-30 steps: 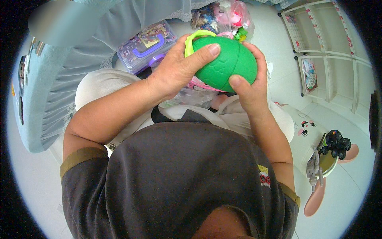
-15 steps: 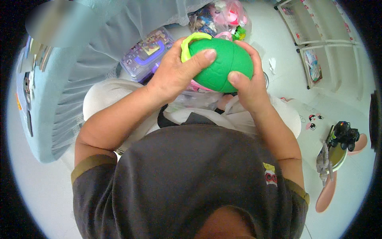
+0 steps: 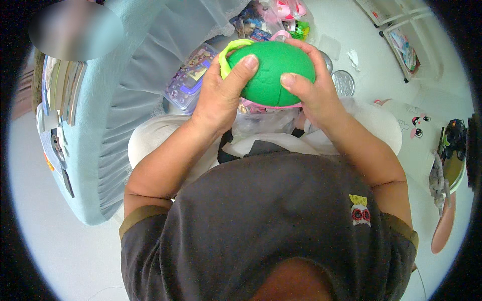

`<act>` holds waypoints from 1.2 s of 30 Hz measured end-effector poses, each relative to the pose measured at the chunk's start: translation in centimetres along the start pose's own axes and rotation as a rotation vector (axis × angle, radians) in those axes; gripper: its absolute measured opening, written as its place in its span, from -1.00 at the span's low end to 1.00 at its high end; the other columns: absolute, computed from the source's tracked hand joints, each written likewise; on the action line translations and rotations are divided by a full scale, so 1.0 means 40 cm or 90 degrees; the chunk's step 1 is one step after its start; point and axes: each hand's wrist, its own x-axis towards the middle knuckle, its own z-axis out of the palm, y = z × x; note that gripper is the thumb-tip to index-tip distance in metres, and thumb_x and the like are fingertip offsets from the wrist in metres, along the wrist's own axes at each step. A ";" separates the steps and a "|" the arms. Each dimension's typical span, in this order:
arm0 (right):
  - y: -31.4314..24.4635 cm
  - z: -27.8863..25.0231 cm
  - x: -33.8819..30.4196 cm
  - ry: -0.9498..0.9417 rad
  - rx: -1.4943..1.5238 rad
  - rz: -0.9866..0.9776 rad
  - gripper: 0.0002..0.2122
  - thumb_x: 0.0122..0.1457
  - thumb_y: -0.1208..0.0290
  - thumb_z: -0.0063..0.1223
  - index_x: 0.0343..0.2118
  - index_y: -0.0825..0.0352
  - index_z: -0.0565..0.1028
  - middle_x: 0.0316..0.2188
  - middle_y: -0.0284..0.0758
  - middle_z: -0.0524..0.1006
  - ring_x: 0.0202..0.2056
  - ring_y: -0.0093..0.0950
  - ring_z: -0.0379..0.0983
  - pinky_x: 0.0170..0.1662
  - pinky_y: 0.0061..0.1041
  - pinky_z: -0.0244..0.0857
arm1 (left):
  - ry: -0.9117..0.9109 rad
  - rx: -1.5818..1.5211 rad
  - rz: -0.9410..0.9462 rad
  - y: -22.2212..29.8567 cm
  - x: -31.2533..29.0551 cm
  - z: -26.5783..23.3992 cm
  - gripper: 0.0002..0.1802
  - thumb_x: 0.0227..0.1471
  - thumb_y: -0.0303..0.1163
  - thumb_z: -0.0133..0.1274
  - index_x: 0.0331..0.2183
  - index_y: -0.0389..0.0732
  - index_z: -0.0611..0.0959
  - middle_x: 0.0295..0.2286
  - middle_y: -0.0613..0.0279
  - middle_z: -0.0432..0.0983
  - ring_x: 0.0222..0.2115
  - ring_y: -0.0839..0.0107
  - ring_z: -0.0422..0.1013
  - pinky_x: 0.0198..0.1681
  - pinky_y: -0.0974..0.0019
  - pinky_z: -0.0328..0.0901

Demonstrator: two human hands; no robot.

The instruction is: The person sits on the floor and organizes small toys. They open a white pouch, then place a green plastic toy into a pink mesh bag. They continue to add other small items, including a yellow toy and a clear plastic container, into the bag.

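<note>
Clasping green ovoid (image 3: 276,57) with pressed thumbs and curled fingers of left hand (image 3: 216,95) and right hand (image 3: 321,95), near purple-handled case (image 3: 181,83) bearing illegible print.

"What's worn, on your screen?"

"I see a charcoal short-sleeved shirt (image 3: 281,215) with olive-brown cuffs (image 3: 143,215), and white trousers (image 3: 155,143)."

"Markings?"

"On the chest's right side I make out a small white, red and yellow-green patch (image 3: 360,214)."

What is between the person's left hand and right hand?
The head view shows a rounded green object between the left hand and right hand, both gripping it.
</note>
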 end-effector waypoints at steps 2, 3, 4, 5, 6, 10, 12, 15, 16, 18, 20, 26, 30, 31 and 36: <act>0.024 -0.010 0.016 -0.003 -0.097 -0.101 -0.43 -0.14 0.26 0.20 -0.06 0.32 0.21 -0.23 -0.24 0.33 -0.26 -0.49 0.35 -0.24 -0.56 0.32 | 0.024 -0.026 -0.020 -0.007 0.005 0.002 -0.57 -0.01 -0.20 0.02 -0.16 -0.28 0.39 -0.29 0.20 0.39 -0.27 0.48 0.33 -0.17 0.40 0.25; 0.023 -0.007 0.013 0.007 -0.085 -0.072 -0.44 -0.12 0.28 0.17 -0.04 0.31 0.21 -0.20 -0.25 0.33 -0.21 -0.49 0.32 -0.17 -0.53 0.27 | 0.025 -0.045 -0.028 -0.013 0.008 0.000 -0.57 0.00 -0.19 0.01 -0.17 -0.27 0.39 -0.29 0.20 0.39 -0.27 0.47 0.33 -0.17 0.40 0.25; 0.015 -0.002 0.011 0.017 -0.072 -0.043 -0.45 -0.10 0.30 0.14 -0.02 0.31 0.21 -0.17 -0.26 0.32 -0.16 -0.48 0.28 -0.10 -0.50 0.22 | 0.027 -0.065 -0.036 -0.022 0.012 -0.002 -0.58 0.00 -0.19 -0.01 -0.17 -0.27 0.39 -0.29 0.20 0.39 -0.27 0.47 0.33 -0.17 0.39 0.26; 0.009 0.005 0.010 0.027 -0.060 -0.014 -0.46 -0.08 0.32 0.11 0.00 0.31 0.21 -0.14 -0.26 0.32 -0.11 -0.47 0.25 -0.03 -0.48 0.17 | 0.028 -0.085 -0.045 -0.032 0.017 -0.004 -0.58 0.01 -0.18 -0.02 -0.17 -0.27 0.39 -0.29 0.20 0.39 -0.27 0.47 0.34 -0.17 0.38 0.26; 0.010 0.010 0.008 0.035 -0.025 -0.007 -0.47 -0.08 0.32 0.11 -0.01 0.32 0.22 -0.14 -0.26 0.32 -0.11 -0.48 0.25 -0.03 -0.48 0.17 | 0.029 -0.093 -0.048 -0.042 0.021 -0.005 -0.58 0.02 -0.16 -0.04 -0.17 -0.26 0.38 -0.30 0.20 0.39 -0.28 0.46 0.34 -0.18 0.36 0.27; 0.024 0.017 0.021 0.082 0.026 -0.042 -0.48 -0.10 0.25 0.16 -0.10 0.36 0.24 -0.26 -0.25 0.37 -0.25 -0.51 0.33 -0.20 -0.54 0.27 | 0.053 -0.049 -0.042 -0.040 0.022 0.012 -0.55 0.04 -0.06 -0.12 -0.15 -0.20 0.37 -0.24 0.16 0.38 -0.22 0.35 0.34 -0.10 0.22 0.23; 0.028 0.017 0.032 0.106 0.021 -0.071 -0.48 -0.11 0.22 0.19 -0.13 0.39 0.25 -0.31 -0.24 0.40 -0.31 -0.52 0.37 -0.28 -0.57 0.32 | 0.049 -0.049 -0.047 -0.033 0.027 0.016 -0.56 0.04 -0.06 -0.12 -0.15 -0.18 0.37 -0.25 0.18 0.38 -0.22 0.34 0.34 -0.11 0.20 0.24; 0.030 0.023 0.048 0.139 0.032 -0.088 -0.48 -0.10 0.21 0.18 -0.15 0.40 0.26 -0.32 -0.24 0.40 -0.31 -0.53 0.37 -0.28 -0.57 0.32 | 0.076 -0.054 -0.041 -0.030 0.039 0.026 -0.56 0.04 -0.05 -0.13 -0.15 -0.15 0.36 -0.25 0.18 0.37 -0.23 0.33 0.35 -0.13 0.17 0.26; 0.033 0.028 0.052 0.151 0.036 -0.092 -0.48 -0.10 0.20 0.18 -0.15 0.41 0.26 -0.32 -0.25 0.40 -0.31 -0.53 0.37 -0.28 -0.57 0.32 | 0.072 -0.051 -0.040 -0.027 0.045 0.026 -0.56 0.04 -0.05 -0.13 -0.15 -0.15 0.36 -0.25 0.18 0.37 -0.23 0.33 0.35 -0.13 0.18 0.26; 0.035 0.028 0.056 0.156 0.025 -0.095 -0.47 -0.10 0.19 0.18 -0.14 0.41 0.26 -0.32 -0.25 0.40 -0.31 -0.53 0.37 -0.28 -0.57 0.32 | 0.066 -0.047 -0.037 -0.022 0.054 0.023 -0.56 0.04 -0.04 -0.14 -0.14 -0.15 0.36 -0.25 0.18 0.37 -0.23 0.32 0.35 -0.12 0.18 0.26; 0.035 0.023 0.060 0.141 -0.002 -0.097 -0.45 -0.11 0.18 0.19 -0.13 0.40 0.25 -0.30 -0.24 0.39 -0.31 -0.52 0.37 -0.28 -0.57 0.33 | 0.051 -0.070 -0.042 -0.026 0.067 0.014 -0.56 0.02 -0.04 -0.09 -0.18 -0.17 0.37 -0.29 0.21 0.38 -0.29 0.39 0.37 -0.23 0.25 0.32; -0.003 0.009 0.032 0.072 0.033 0.089 -0.36 -0.05 0.21 0.15 0.05 0.31 0.12 -0.13 -0.23 0.30 -0.11 -0.43 0.29 -0.07 -0.47 0.23 | 0.004 -0.001 -0.135 -0.035 0.085 -0.021 -0.44 0.00 0.10 -0.13 -0.12 -0.14 0.37 -0.26 0.18 0.38 -0.29 0.34 0.37 -0.32 0.21 0.36; 0.020 -0.049 0.040 -0.021 -0.104 0.014 -0.29 -0.19 0.13 0.28 -0.02 0.39 0.18 -0.21 -0.19 0.36 -0.19 -0.42 0.35 -0.20 -0.48 0.33 | -0.078 0.045 -0.246 -0.002 0.078 -0.046 -0.28 -0.03 0.27 -0.31 -0.06 -0.11 0.33 -0.19 0.15 0.37 -0.19 0.25 0.34 -0.29 0.06 0.35; 0.018 -0.060 0.044 -0.032 -0.104 0.015 -0.27 -0.19 0.13 0.28 -0.01 0.38 0.17 -0.19 -0.19 0.36 -0.19 -0.41 0.35 -0.20 -0.47 0.33 | -0.086 0.044 -0.222 -0.009 0.079 -0.046 -0.25 -0.04 0.30 -0.33 -0.04 -0.12 0.31 -0.16 0.14 0.35 -0.17 0.24 0.33 -0.32 0.06 0.36; 0.020 -0.095 0.061 0.024 -0.079 0.054 -0.27 -0.16 0.20 0.23 0.05 0.36 0.11 -0.17 -0.22 0.33 -0.13 -0.42 0.31 -0.15 -0.47 0.29 | -0.065 0.167 -0.171 -0.087 0.099 -0.090 -0.11 -0.07 0.35 -0.37 0.05 -0.21 0.19 -0.06 0.09 0.26 -0.08 0.19 0.24 -0.22 0.06 0.30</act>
